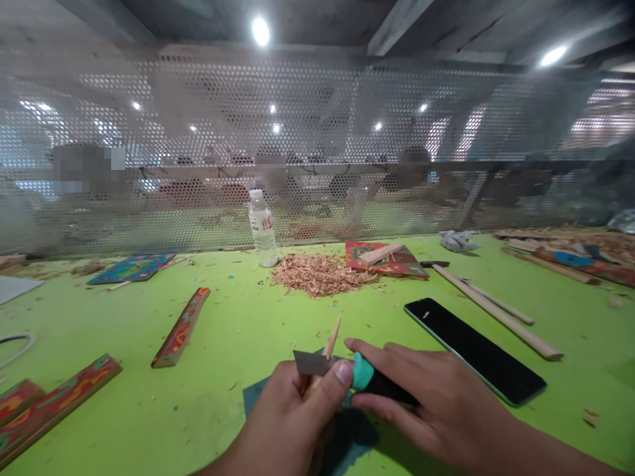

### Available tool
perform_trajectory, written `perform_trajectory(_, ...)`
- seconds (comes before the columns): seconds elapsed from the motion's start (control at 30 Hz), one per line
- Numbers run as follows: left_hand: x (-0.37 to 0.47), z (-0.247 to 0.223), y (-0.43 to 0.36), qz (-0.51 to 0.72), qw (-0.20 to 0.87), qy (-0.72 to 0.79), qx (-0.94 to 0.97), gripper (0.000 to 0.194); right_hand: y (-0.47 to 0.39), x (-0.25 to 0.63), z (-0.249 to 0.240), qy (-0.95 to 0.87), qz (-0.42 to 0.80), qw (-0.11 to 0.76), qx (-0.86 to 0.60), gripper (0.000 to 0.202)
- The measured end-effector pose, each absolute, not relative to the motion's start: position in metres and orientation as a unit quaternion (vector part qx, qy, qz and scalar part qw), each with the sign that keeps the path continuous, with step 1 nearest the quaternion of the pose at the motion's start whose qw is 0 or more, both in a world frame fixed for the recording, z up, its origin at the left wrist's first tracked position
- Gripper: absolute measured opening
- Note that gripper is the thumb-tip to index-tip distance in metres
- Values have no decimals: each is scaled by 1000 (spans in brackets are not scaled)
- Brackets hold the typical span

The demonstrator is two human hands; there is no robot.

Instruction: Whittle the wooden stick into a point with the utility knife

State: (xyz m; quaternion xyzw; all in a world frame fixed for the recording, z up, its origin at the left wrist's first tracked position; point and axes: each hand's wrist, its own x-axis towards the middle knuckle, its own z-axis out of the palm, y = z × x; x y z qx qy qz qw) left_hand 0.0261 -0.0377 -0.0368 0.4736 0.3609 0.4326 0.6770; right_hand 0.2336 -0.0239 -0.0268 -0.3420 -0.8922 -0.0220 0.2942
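My left hand [297, 413] is closed around a thin wooden stick [332, 338] whose pointed end sticks up and away from me. In my right hand [426, 390] is a carving knife [364, 373] with a black and teal handle. Its flat blade [312, 363] points left and lies across the stick, and my left thumb rests on or against the blade near the handle. The lower part of the stick is hidden in my left fingers. Below both hands a dark green sheet [352, 436] lies on the table, partly covered.
A pile of wood shavings [320, 274] lies beyond my hands, beside a water bottle [262, 231]. A black phone [473, 347] and a long wooden rod [496, 311] are on the right. Painted wooden strips [181, 327] lie left. A perforated metal screen [317, 132] closes off the table's far edge.
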Motion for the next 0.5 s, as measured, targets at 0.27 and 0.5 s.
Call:
perform_trajectory(0.27, 21, -34, -39, 371, 712, 384, 457, 62, -20, 240, -19, -855, -52, 359, -371, 44)
perform_trajectory(0.5, 13, -36, -33, 330, 754, 351, 447, 56, -12, 252, -21, -827, 15, 399, -395, 38)
